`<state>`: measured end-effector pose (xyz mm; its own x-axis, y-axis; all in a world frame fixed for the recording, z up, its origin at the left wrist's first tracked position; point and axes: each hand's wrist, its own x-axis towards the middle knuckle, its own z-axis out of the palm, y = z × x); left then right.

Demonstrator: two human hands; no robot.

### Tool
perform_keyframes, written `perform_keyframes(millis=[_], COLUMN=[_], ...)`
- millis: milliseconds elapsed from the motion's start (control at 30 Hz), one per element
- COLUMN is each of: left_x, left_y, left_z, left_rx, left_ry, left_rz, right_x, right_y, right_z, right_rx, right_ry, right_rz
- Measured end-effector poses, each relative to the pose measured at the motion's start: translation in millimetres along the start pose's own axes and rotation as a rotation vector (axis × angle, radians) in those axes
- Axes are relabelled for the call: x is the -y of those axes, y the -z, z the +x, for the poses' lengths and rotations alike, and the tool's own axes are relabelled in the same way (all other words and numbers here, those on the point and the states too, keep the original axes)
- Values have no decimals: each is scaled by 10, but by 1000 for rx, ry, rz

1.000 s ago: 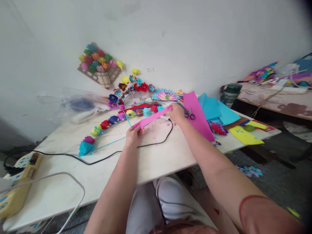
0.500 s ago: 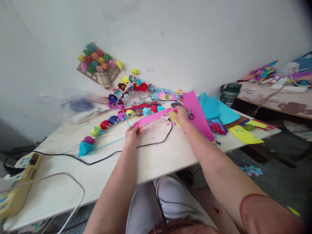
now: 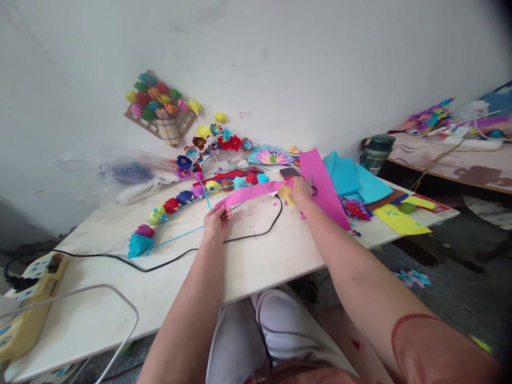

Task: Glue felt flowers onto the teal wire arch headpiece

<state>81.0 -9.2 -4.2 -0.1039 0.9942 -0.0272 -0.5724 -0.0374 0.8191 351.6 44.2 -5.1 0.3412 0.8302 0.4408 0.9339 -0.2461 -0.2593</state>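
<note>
A long pink paper strip (image 3: 256,192) stretches between my two hands above the table. My left hand (image 3: 216,220) pinches its left end between thumb and fingers. At the other end, the fingers of my right hand (image 3: 301,190) are closed on the strip. Just right of that hand lie scissors (image 3: 314,189), partly covered by it, on a large pink sheet (image 3: 325,194). Behind the strip, a row of paper flowers (image 3: 184,197) curves along a blue cord (image 3: 180,235).
A black cable (image 3: 168,262) crosses the table to a power strip (image 3: 42,290) at left. Blue sheets (image 3: 352,178) and yellow paper (image 3: 402,220) lie at right, by a dark jar (image 3: 376,153). A plastic bag (image 3: 128,173) rests at back left.
My right hand has shifted slightly right and now covers more of the scissors. The strip sags a little more; my left hand keeps its hold. The view has moved slightly.
</note>
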Motion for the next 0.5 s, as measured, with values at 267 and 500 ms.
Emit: perform_keyframes(millis=[267, 500], left_x=[16, 11], left_y=[15, -13], left_z=[23, -6], left_rx=[-16, -3], left_ry=[15, 40], left_rz=[7, 54], right_x=[26, 49], right_y=[13, 148], right_z=[32, 159], right_rx=[7, -16], right_ry=[-20, -63], right_rz=[13, 117])
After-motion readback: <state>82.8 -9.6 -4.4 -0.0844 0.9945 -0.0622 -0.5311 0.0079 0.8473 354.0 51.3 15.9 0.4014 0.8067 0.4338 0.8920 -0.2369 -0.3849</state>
